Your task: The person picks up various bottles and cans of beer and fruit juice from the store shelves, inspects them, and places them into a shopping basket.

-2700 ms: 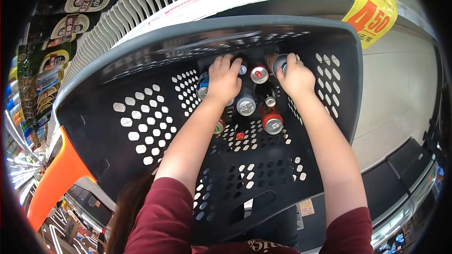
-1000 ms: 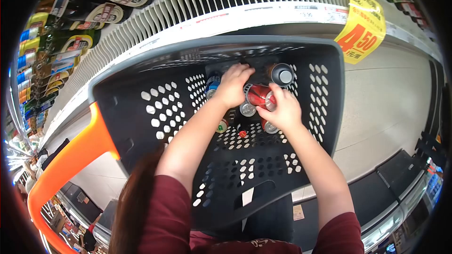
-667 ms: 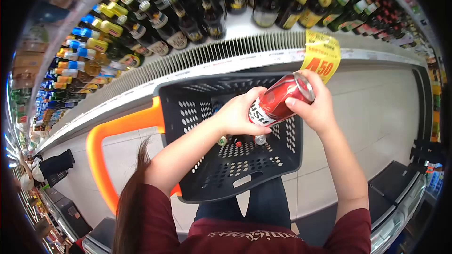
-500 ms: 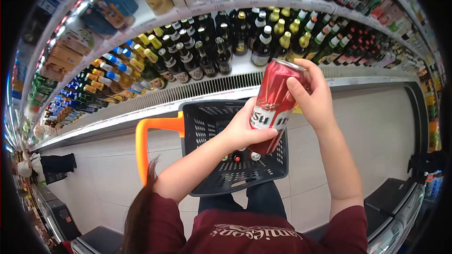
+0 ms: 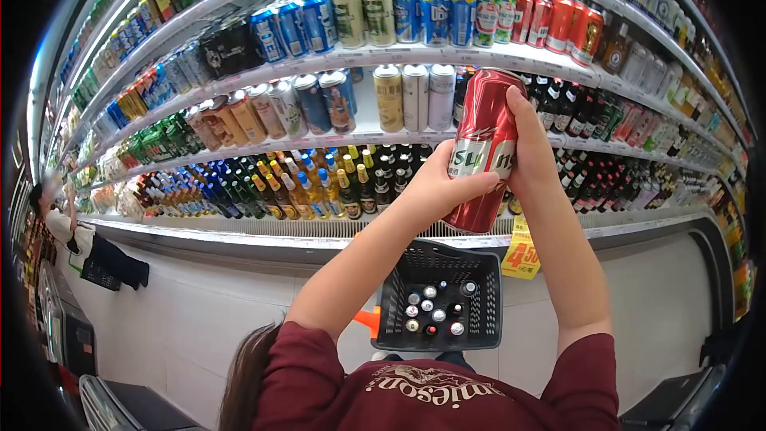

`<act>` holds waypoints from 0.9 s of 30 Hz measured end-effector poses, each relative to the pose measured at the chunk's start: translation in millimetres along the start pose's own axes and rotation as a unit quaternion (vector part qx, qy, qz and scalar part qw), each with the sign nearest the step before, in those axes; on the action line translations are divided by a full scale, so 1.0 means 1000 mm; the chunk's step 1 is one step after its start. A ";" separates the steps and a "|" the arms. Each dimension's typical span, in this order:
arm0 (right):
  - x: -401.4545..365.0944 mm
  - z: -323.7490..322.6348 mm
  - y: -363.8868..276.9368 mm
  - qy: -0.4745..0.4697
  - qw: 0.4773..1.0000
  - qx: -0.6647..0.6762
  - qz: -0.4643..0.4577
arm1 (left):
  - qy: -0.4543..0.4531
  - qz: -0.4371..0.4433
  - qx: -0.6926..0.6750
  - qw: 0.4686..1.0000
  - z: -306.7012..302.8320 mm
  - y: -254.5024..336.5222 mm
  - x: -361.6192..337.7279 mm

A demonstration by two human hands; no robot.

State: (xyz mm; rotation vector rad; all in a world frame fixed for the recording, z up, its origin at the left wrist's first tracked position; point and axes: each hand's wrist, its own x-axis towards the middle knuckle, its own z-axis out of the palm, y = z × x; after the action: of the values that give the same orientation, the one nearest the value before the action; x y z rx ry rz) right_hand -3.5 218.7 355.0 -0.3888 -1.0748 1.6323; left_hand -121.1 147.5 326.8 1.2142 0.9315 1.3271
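A tall red can (image 5: 488, 124) with a white label band is held up between both hands, tilted a little. My left hand (image 5: 447, 183) wraps its lower left side, the thumb across the front. On the can's right side my right hand (image 5: 528, 140) presses with its fingers, which are partly hidden behind it. Below my forearms is a black shopping basket (image 5: 495, 315) with an orange handle (image 5: 368, 320). Several bottles and cans stand in it, including a bottle with a red cap (image 5: 430, 330).
Ahead are shelves of drinks: blue cans (image 5: 319, 20) and red cans (image 5: 586, 32) higher up, bottles with blue caps (image 5: 307, 183) lower down. A yellow price sign (image 5: 521, 251) hangs from the shelf edge. Another person (image 5: 88, 239) stands far left on the tiled floor (image 5: 215, 303).
Both hands have raised the red can from above the basket to in front of the shelves. My view has tilted up, showing the upper shelves and the basket lower down.
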 end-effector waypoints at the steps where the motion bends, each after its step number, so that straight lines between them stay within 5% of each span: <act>1: 0.001 0.014 0.003 -0.001 1.000 -0.002 -0.004 | -0.009 0.005 -0.034 0.999 -0.008 0.011 -0.010; 10: -0.009 0.117 0.006 -0.087 0.996 0.001 -0.031 | -0.002 0.047 0.034 0.998 -0.069 0.078 -0.057; 14: -0.001 0.116 0.008 -0.048 0.990 -0.083 -0.101 | 0.010 0.074 0.065 0.995 -0.072 0.084 -0.058; 27: 0.020 0.040 -0.022 -0.078 0.963 -0.254 -0.033 | 0.055 0.107 0.046 0.992 -0.022 0.039 0.004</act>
State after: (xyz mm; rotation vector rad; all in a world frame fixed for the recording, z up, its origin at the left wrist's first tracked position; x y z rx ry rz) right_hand -26.3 219.0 400.1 -0.5570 -1.6153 1.3293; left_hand -149.7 148.7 361.4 1.3528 0.9694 1.5488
